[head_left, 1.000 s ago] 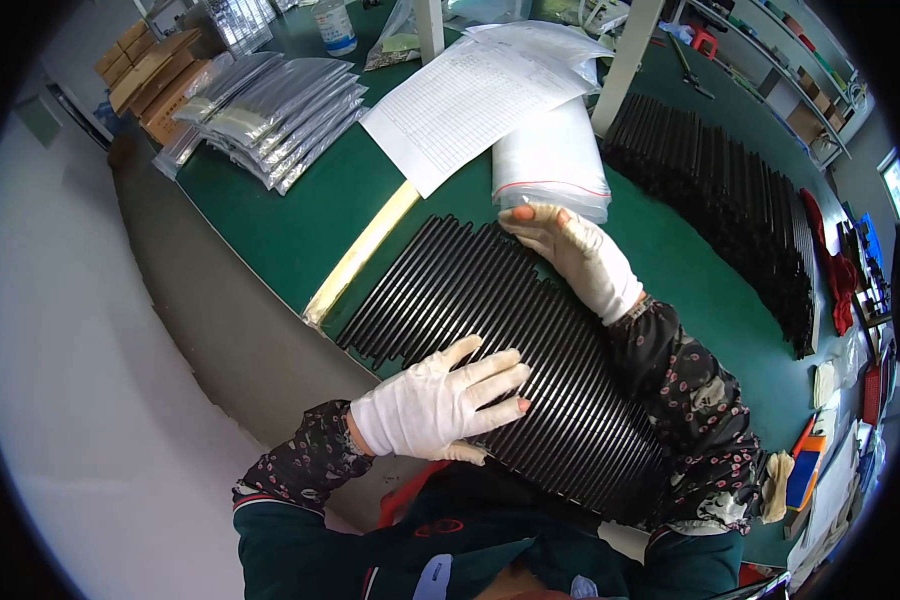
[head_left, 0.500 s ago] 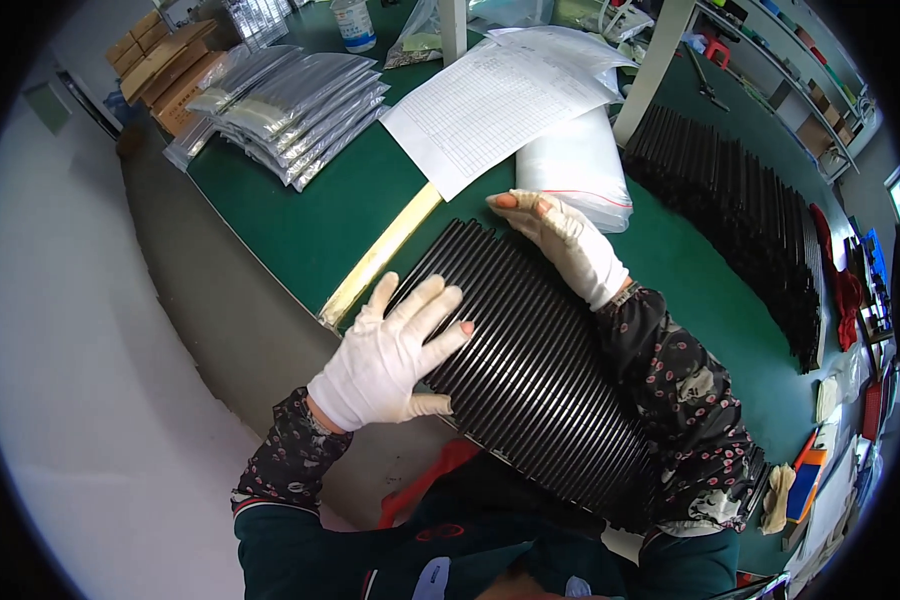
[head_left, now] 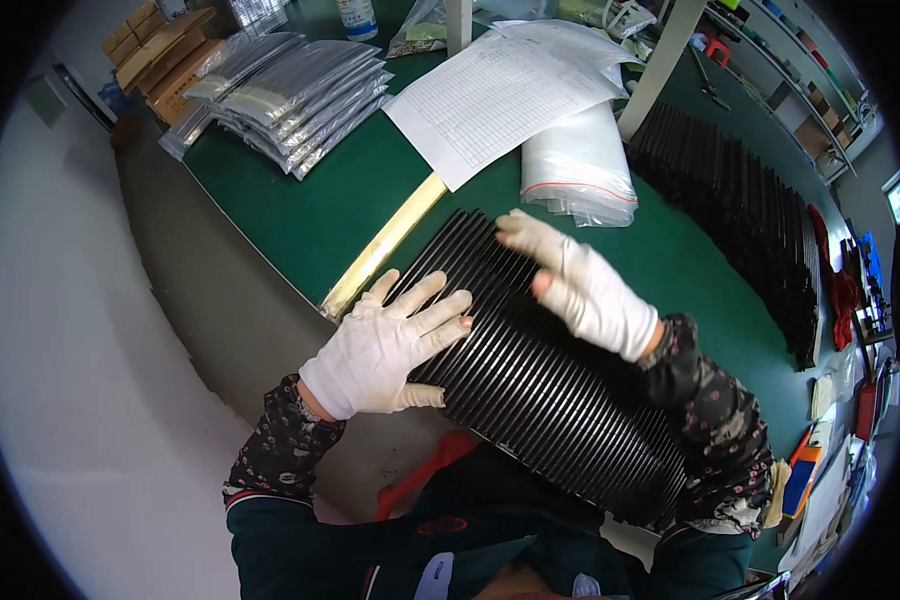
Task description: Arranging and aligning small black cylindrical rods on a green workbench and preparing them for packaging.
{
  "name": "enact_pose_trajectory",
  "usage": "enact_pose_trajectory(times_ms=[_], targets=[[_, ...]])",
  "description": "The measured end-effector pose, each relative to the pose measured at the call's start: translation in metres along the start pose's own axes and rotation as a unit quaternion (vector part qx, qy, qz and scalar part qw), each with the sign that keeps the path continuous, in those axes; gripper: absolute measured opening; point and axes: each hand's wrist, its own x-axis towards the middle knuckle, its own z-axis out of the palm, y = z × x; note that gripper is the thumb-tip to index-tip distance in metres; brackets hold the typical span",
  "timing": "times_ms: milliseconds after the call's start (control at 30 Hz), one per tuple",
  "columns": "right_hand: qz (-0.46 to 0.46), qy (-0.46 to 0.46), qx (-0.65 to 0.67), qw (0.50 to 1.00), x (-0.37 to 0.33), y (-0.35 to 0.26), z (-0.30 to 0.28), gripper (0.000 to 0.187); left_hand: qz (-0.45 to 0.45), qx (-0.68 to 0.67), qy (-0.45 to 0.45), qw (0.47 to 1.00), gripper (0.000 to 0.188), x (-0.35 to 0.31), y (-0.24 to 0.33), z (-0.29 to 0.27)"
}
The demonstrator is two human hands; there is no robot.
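Thin black rods [head_left: 550,400] lie side by side in a broad row along the near edge of the green table. My left hand [head_left: 382,345], in a white glove with bare fingertips showing, rests on the left end of the row with its fingers spread. Above the far ends of the rods is my right hand [head_left: 582,285], gloved the same way. Its fingers are stretched out and its thumb stands apart; whether it touches the rods I cannot tell. Neither hand grips anything.
More black rods [head_left: 735,205] lie in a long row at the right. Beyond my hands are a roll of clear plastic bags [head_left: 575,165], printed sheets [head_left: 500,95] and stacked filled bags [head_left: 300,95]. A yellow strip [head_left: 385,245] crosses the green table [head_left: 260,215].
My right hand has shifted right and nearer to me, from the far edge of the rods to over them. My left hand has barely moved.
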Motion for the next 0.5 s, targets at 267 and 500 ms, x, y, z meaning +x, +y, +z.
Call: enact_pose_trajectory(times_ms=[267, 500], targets=[[0.191, 0.013, -0.294, 0.936, -0.025, -0.005, -0.020, 0.058, 0.001, 0.001, 0.022, 1.000, 0.076, -0.001, 0.001, 0.001], [-0.040, -0.105, -0.308, 0.945, -0.027, -0.033, 0.011, 0.059, 0.004, 0.019, 0.016, 1.000, 0.075, -0.002, -0.001, 0.001]])
